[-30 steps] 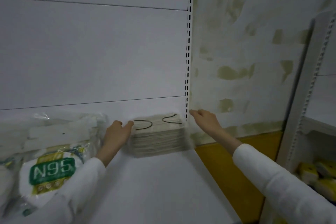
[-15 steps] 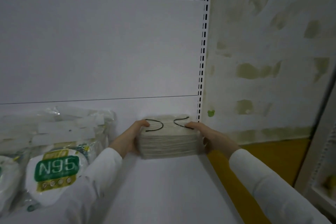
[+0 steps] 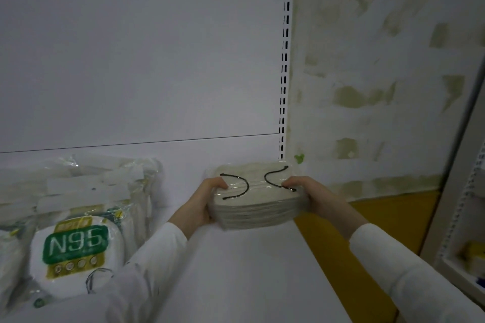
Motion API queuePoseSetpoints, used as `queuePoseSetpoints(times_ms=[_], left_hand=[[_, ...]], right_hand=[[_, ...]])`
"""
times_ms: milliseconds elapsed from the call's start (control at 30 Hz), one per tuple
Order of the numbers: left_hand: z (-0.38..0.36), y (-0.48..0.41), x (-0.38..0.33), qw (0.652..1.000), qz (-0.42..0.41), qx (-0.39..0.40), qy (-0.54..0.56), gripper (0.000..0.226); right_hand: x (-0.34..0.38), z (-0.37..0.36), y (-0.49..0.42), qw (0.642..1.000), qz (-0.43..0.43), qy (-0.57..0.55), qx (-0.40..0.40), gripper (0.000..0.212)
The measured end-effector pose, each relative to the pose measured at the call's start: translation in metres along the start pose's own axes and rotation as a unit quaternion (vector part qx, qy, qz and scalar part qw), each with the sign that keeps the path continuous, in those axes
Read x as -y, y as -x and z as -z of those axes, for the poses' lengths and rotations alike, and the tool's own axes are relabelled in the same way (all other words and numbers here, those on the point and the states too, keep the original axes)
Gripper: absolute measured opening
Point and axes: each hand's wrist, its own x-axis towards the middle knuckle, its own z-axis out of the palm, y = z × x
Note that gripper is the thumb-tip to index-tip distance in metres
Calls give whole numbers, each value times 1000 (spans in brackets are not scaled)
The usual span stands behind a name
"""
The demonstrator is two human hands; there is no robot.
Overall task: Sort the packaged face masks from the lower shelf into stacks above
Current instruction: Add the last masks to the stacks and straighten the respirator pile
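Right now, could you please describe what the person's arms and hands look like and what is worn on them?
Both arms wear plain long white sleeves, the left sleeve and the right sleeve, each ending at the wrist. The left hand and the right hand are bare: no gloves, rings or watch show, and no markings appear on the fabric.

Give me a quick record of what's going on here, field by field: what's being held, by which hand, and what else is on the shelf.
held item: wrapped stack of beige face masks with black ear loops
left hand: grips the stack's left end, thumb on top
right hand: grips the stack's right end, fingers on top
stack position: near the shelf's right back corner; lifted or resting, cannot tell
shelf: white, with a slotted upright behind
other goods: N95 mask packs at the left, apart from the stack
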Motion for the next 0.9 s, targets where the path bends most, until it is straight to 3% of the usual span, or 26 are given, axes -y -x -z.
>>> queuePoseSetpoints(times_ms=[100,233,333,433,567,667,767,833,900], left_hand=[[9,6,1,998,-63,-8,26,32],[34,7,-1,965,-244,-88,43,80],[50,17,4,939,-322,-118,-12,82],[63,19,27,950,-293,-85,-70,82],[70,8,45,969,-240,-46,-35,98],[69,8,38,976,-215,-31,-2,97],[67,13,35,980,-189,-46,52,70],[61,16,33,984,-138,-53,99,36],[58,14,30,983,-123,-69,119,29]], right_hand=[[-2,-9,2,999,48,1,0,35],[-3,-26,-1,984,172,-40,14,81],[-7,-41,-4,970,238,-31,46,93],[-23,-54,-1,965,244,8,100,91],[-39,-54,-2,954,230,-26,192,85],[-40,-49,-10,974,162,-66,145,115],[-41,-54,-16,984,128,-106,58,130],[-41,-63,-17,982,125,-131,58,119],[-39,-75,-14,978,128,-145,71,96]])
